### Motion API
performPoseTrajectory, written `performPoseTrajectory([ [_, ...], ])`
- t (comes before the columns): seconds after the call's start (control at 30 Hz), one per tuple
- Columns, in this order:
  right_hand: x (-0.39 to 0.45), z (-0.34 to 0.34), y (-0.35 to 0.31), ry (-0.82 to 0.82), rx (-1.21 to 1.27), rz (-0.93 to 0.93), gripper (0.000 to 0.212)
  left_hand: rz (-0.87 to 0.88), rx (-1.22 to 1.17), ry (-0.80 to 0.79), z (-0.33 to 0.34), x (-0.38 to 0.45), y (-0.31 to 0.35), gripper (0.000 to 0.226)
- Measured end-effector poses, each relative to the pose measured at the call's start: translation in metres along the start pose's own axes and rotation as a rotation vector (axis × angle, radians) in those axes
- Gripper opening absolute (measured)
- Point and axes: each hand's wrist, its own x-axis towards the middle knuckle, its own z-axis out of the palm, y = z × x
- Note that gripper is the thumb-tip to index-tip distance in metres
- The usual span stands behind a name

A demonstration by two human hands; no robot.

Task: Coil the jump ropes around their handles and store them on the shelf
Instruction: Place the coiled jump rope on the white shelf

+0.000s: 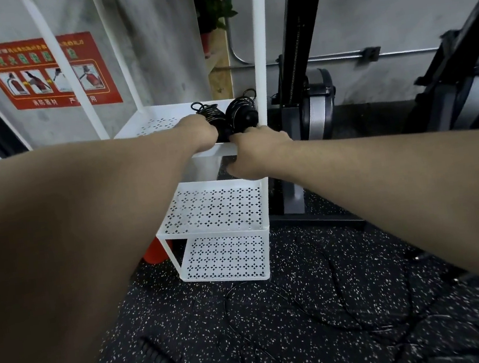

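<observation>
Jump ropes lie in two states here: two coiled bundles sit on the upper tray of the white shelf point(164, 121), and at least one loose rope point(331, 299) trails over the floor at about 6 o'clock from the shelf. The left bundle point(212, 115) and the right bundle point(241, 111) rest side by side near the tray's front edge, at 12 o'clock in the view. The left hand point(201, 134) reaches in with its fingers round the left bundle, seemingly gripping its handle end, though the fingertips are hidden. The right hand point(254, 152) sits at the tray's front lip just below the right bundle, fingers curled; whether it holds the bundle or only the rim I cannot tell.

The ropes look like thin, glossy black cord: light, limp and springy, likely to uncoil if let go carelessly. The rigid handles are the sound place to take hold, with a thumb pinning the last turn. The loose rope should be lifted by its handles, not dragged by the cord.

The shelf is white painted metal, with perforated trays in a diamond pattern and raised rims. The floor point(284, 357) is black speckled rubber, grippy and matte. A red safety poster point(38, 73) hangs at 10 o'clock, and dark exercise machines point(313, 106) stand at 2 o'clock
</observation>
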Motion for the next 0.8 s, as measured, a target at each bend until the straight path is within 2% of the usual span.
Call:
performPoseTrajectory([
  [0.17,-0.019,-0.005,0.013,0.053,0.056,-0.053,0.043,0.130,-0.023,0.032,0.005,-0.023,0.004,0.039],
  [0.27,-0.042,-0.011,0.023,0.072,0.109,-0.071,0.047,0.257,0.011,0.047,0.016,-0.050,0.009,0.038],
  [0.37,-0.070,-0.011,0.034,0.031,0.139,-0.084,0.021,0.364,-0.034,-0.069,0.026,-0.091,0.019,0.014],
  [0.43,-0.091,-0.007,0.042,-0.009,0.119,-0.097,0.014,0.405,-0.035,-0.138,0.035,-0.123,0.027,0.010],
  [0.53,-0.131,0.002,0.056,-0.070,0.090,-0.083,0.026,0.427,-0.069,-0.191,0.050,-0.165,0.038,0.012],
  [0.63,-0.176,0.013,0.070,-0.122,0.132,-0.052,0.019,0.406,-0.093,-0.273,0.069,-0.202,0.047,0.015],
  [0.7,-0.205,0.025,0.081,-0.153,0.130,-0.025,0.026,0.403,-0.122,-0.337,0.087,-0.227,0.052,0.013],
  [0.8,-0.246,0.051,0.099,-0.224,0.116,0.005,0.039,0.376,-0.154,-0.427,0.121,-0.266,0.057,0.028],
])
